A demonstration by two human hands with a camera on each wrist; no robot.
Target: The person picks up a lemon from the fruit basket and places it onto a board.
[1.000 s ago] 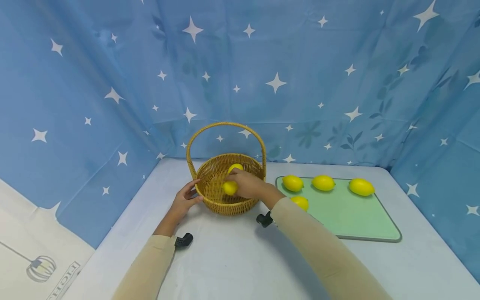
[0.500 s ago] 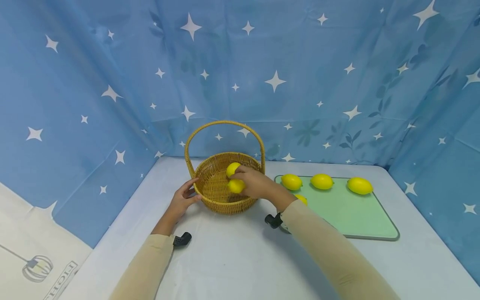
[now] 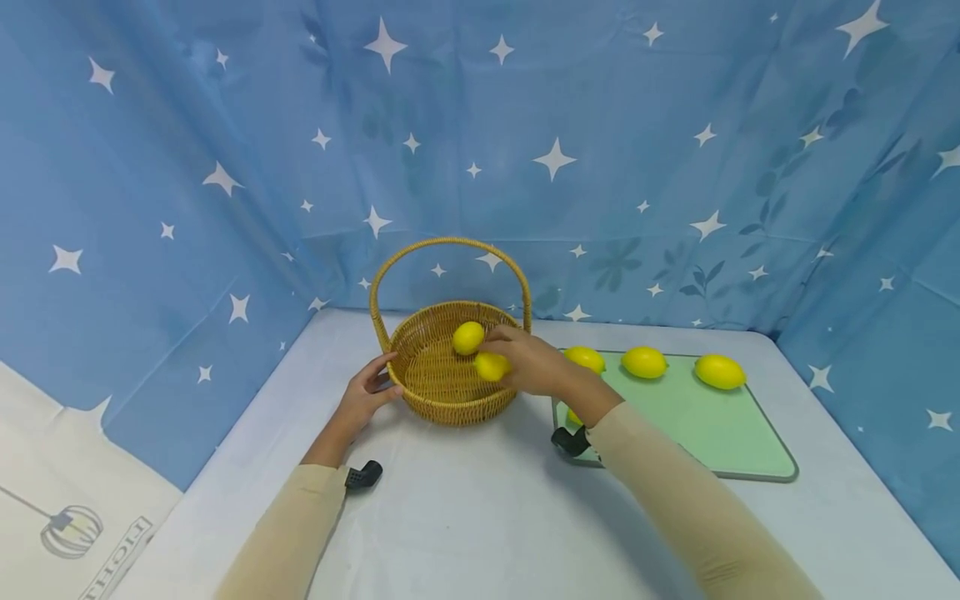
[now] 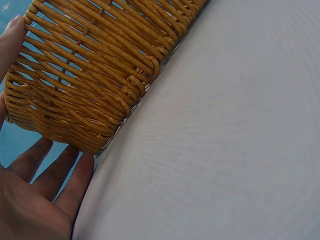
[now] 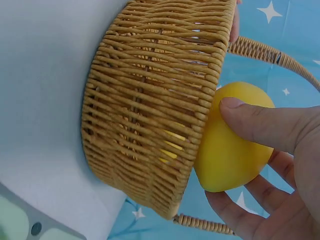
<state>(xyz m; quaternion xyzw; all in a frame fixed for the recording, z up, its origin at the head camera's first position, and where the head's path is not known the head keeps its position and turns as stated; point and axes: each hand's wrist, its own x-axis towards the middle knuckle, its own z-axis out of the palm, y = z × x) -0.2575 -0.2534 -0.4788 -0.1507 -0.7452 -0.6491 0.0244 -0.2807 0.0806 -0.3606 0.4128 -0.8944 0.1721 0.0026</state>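
Note:
A wicker basket [image 3: 450, 412] with a tall hoop handle stands on the table. My left hand [image 3: 363, 406] touches its left side, thumb and fairly straight fingers spread along the weave; the left wrist view shows several fingertips [image 4: 86, 162] against it. My right hand [image 3: 536, 362] holds a lemon [image 3: 492, 367] over the right part of the basket. In the right wrist view, the thumb lies on one side of that lemon [image 5: 232, 145] and fingers are behind it, close to the rim. Another lemon [image 3: 468, 337] lies inside the basket, its yellow showing through the weave.
A green tray [image 3: 720, 437] with a grey edge lies to the right. Along its back are three lemons, including the middle lemon [image 3: 644, 362] and the right lemon [image 3: 720, 372]. Another is mostly hidden by my right wrist. A blue star-patterned curtain [image 3: 622, 200] hangs behind.
My right hand has moved right with its lemon, from the middle of the basket toward its right rim. The lemon inside now shows whole. My left hand stays at the basket's side.

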